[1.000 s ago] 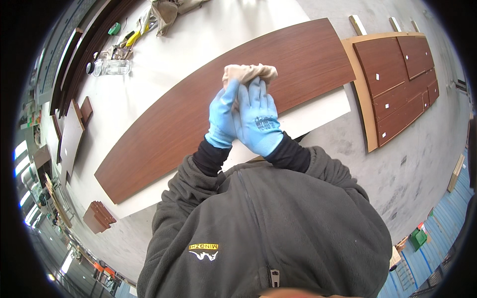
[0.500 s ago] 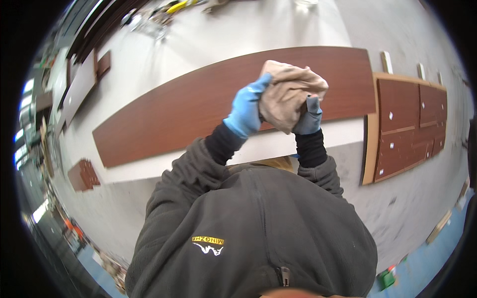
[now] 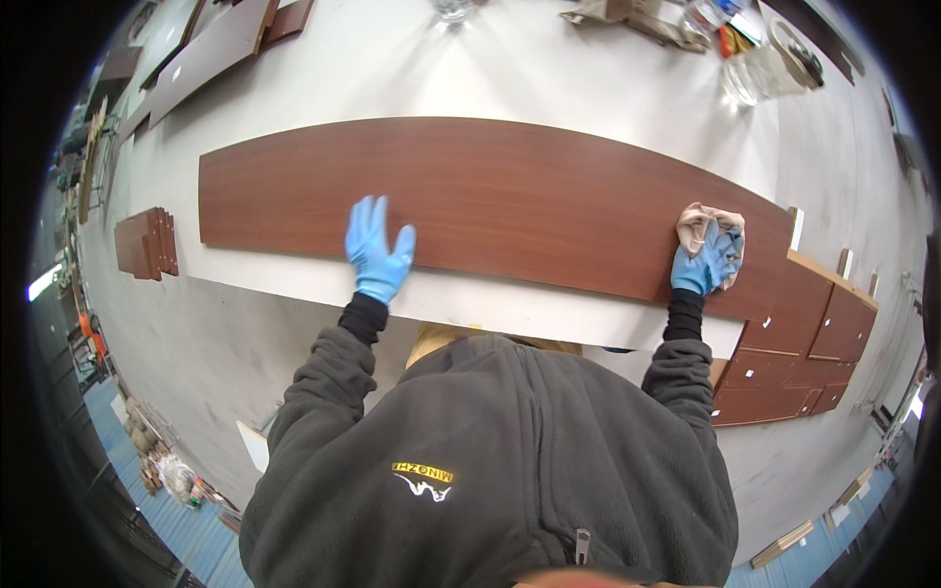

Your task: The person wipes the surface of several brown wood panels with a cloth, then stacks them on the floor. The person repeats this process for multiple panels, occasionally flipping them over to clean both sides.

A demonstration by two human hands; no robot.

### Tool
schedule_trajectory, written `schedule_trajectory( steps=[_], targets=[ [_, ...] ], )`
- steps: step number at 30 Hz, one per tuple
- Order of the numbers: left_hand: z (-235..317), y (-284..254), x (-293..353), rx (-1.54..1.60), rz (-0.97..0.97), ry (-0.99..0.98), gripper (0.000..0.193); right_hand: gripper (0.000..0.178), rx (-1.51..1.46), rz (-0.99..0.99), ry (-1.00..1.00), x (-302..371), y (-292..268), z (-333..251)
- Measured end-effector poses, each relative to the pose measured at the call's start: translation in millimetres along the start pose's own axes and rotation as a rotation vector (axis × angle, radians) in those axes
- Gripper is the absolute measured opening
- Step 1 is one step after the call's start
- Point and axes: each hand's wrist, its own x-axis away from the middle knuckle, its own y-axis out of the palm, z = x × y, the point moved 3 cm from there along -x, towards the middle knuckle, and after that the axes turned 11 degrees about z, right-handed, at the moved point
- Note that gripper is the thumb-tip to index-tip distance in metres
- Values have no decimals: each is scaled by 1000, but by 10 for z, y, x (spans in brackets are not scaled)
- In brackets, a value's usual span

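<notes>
A long reddish-brown wood-grain panel [image 3: 490, 206] lies flat on the white table [image 3: 470, 302]. My right hand [image 3: 708, 263], in a blue glove, presses a crumpled beige cloth [image 3: 694, 221] onto the panel near its right end. The fingers lie over the cloth and hide part of it. Further left, my gloved left hand [image 3: 377, 257] is at the panel's near edge. Its fingers point away from me, the thumb stands apart, and it holds nothing.
Brown boards [image 3: 774, 367] are stacked low at the right, and small brown pieces [image 3: 145, 245] sit at the left. More long panels [image 3: 211, 64] rest at the far left. A clear plastic container [image 3: 763, 78] and brown wrapping [image 3: 632, 18] are on the table's far side.
Both hands held the bunched cloth above the panel before. The left hand has let go and moved left to the near edge; the right has taken the cloth down to the panel's right part.
</notes>
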Motion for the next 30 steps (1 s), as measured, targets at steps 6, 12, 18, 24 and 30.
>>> schedule_trajectory(
  steps=[6, 12, 18, 24, 30],
  targets=[
    [-1133, -108, 344, -208, -148, -26, 93, 39, -152, -15, -214, 243, 340, -1483],
    [-1531, -200, 414, 98, -272, -3, 107, 68, -38, -197, -743, 1630, 1003, -4612],
    [-2070, -222, 460, 518, -491, 169, 69, 66, -431, -288, -1216, 2829, 1622, -8096],
    [-2359, 27, 491, 788, -699, 152, 63, 64, -559, -181, -1344, 3953, 2134, -10883],
    [-2402, -55, 397, 880, -777, 158, 57, 45, -947, -308, -1593, 5176, 1580, -10820]
  ],
)
